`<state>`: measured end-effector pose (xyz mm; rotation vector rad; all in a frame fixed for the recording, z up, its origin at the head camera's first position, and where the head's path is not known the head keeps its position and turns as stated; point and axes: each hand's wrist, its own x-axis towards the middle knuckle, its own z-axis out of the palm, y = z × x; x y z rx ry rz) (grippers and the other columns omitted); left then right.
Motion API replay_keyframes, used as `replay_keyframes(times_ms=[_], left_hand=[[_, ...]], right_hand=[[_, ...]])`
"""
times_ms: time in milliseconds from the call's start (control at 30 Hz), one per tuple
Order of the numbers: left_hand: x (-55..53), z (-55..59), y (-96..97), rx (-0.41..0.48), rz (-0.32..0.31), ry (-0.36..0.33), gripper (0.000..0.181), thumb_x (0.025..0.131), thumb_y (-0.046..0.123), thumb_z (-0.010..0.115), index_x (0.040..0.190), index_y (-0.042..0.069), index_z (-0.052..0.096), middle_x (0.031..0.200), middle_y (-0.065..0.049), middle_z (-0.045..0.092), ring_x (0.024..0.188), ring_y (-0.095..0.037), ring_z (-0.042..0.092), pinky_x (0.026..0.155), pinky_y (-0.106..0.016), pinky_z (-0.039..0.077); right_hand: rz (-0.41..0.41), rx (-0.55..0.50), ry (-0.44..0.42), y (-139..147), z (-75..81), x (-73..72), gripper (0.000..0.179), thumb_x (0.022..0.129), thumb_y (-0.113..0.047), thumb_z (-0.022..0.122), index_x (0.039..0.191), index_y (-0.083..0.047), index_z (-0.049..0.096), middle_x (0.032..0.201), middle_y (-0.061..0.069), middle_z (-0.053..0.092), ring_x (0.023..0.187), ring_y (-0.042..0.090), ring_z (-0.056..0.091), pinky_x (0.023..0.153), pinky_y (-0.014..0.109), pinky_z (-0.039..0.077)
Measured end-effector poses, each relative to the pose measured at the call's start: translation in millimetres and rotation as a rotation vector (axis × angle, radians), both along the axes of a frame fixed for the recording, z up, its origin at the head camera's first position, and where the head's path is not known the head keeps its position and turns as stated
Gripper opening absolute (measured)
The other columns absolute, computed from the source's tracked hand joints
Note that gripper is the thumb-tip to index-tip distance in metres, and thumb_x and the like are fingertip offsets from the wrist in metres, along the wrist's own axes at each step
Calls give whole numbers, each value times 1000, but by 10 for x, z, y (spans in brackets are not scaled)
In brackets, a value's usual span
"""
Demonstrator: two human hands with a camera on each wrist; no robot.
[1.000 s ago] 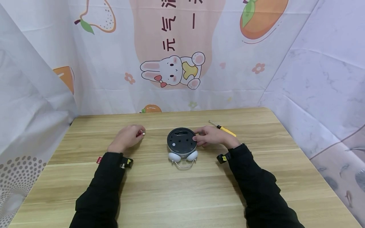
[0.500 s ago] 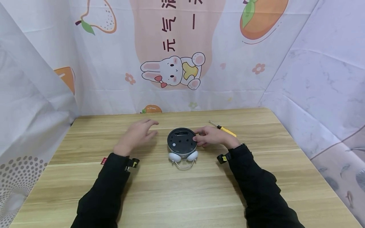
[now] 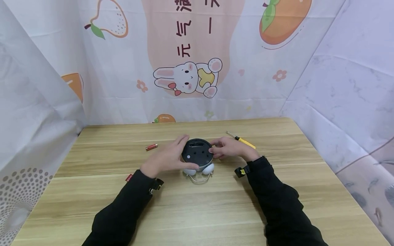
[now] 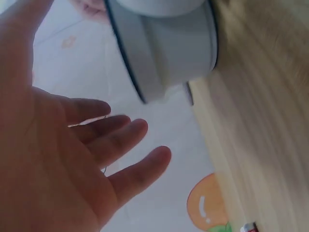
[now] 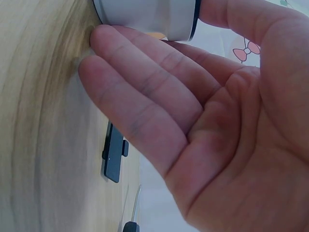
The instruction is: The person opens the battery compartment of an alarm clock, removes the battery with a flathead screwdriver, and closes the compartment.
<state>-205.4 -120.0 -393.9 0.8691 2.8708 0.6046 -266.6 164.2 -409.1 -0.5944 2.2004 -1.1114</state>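
A twin-bell alarm clock (image 3: 197,153) lies face down on the table, its black back with an uncovered battery slot facing up. Its white bells and wire handle point toward the person. My right hand (image 3: 229,148) holds the clock's right side, thumb on the rim of the back and fingers along the body. At the left side, my left hand (image 3: 167,157) reaches around the clock with thumb and fingers spread. In the left wrist view, those fingers (image 4: 137,176) stand apart from the pale casing (image 4: 181,48). A red battery (image 3: 151,147) lies on the table behind the left hand.
A screwdriver (image 3: 244,141) with a yellow handle lies beyond the right hand. In the right wrist view, a small black battery cover (image 5: 114,153) rests on the wooden table (image 3: 197,212). Printed white cloth (image 3: 117,68) hangs behind the table.
My left hand has let go of the battery, leaving it on the table, and moved right to the clock with fingers spread. The right hand has kept its hold on the clock.
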Motion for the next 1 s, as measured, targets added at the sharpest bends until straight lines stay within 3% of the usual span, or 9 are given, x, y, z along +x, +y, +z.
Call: replay_keyframes(times_ms=[200,867,933,1000], left_hand=[[5,-93,50,-15,-5,-82,125,77,79,68,162,4,13,167,-18,15,148,-30,30,113,-45,36],[-3,-126,62,-14,16,-130,120,79,75,70,162,5,19,164,-11,26,138,-29,45,107,-46,43],[-11,-138,59,-7,12,-123,120,79,75,70,162,5,19,164,-11,27,138,-27,44,107,-45,42],[-20,-149,55,-5,6,-116,120,79,74,70,162,5,19,163,-11,28,139,-26,44,108,-45,42]], right_hand=[[7,-1,9,1,-8,0,52,103,-25,60,147,1,50,111,11,73,99,24,72,83,40,58],[18,7,20,9,-14,-9,53,103,-26,61,146,2,50,113,10,72,98,22,71,83,39,58],[46,3,55,22,-9,-25,51,103,-26,61,145,2,52,102,11,72,90,22,70,77,35,58],[63,12,143,45,19,-41,47,102,-23,61,141,2,56,91,13,72,80,23,69,68,31,55]])
